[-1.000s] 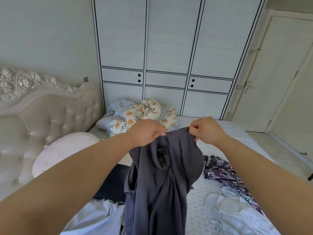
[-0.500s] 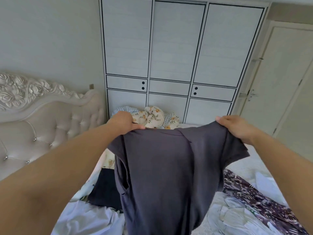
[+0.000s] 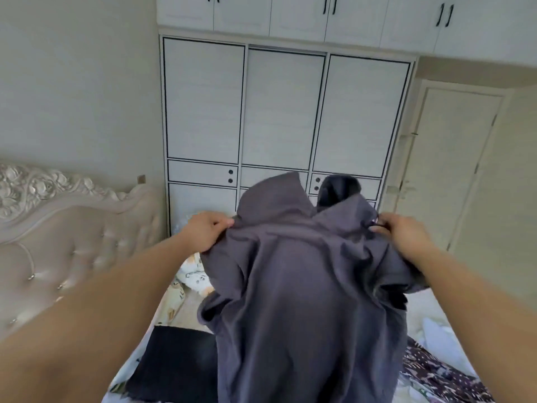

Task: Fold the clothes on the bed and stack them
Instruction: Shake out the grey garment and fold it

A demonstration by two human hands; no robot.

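— Where's the shirt from here?

— I've got the dark grey cotton T-shirt point(image 3: 305, 286) up between both hands, above the bed point(image 3: 186, 303): left hand point(image 3: 207, 232) and right hand point(image 3: 402, 237) each pinch a shoulder.

— Its long axis?

— Hanging straight down, toward me; both hands equally near.

Domestic bedroom. Evidence: bed point(image 3: 186, 312) with tufted, carved-top upholstered headboard point(image 3: 72, 228); full-height white built-in wardrobe point(image 3: 284, 112) with black-trimmed sliding panels and upper cupboards; pale interior door point(image 3: 453, 170) at right; loose garments, including a patterned one point(image 3: 436, 373), scattered on the bedding.
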